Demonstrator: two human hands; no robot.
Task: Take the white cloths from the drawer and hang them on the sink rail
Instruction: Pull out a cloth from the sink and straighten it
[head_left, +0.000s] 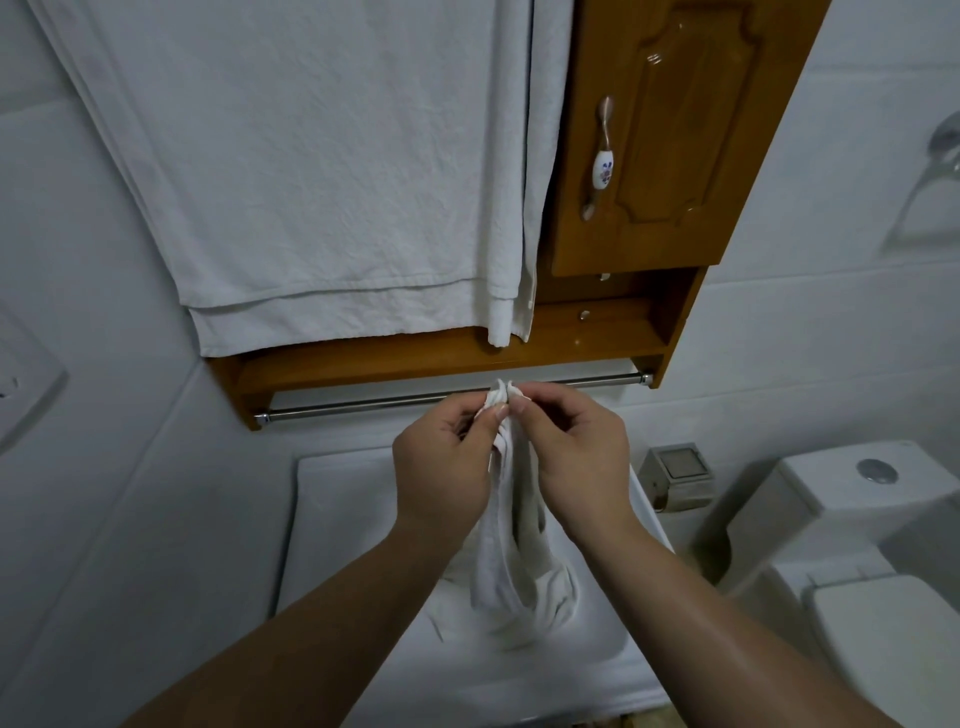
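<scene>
White cloth (511, 561) hangs bunched over white sink (332, 499), top edge gathered between both hands. Left hand (441, 467) pinches top edge, thumb against forefinger. Right hand (576, 457) pinches same edge, just beside left. Behind hands: metal rail (363, 405) under wooden cabinet (670, 156). White towels (322, 171) hang above. Toilet (857, 545) at right.

White tiled walls (779, 322), wooden cabinet (670, 135), toilet (857, 571) at right.
</scene>
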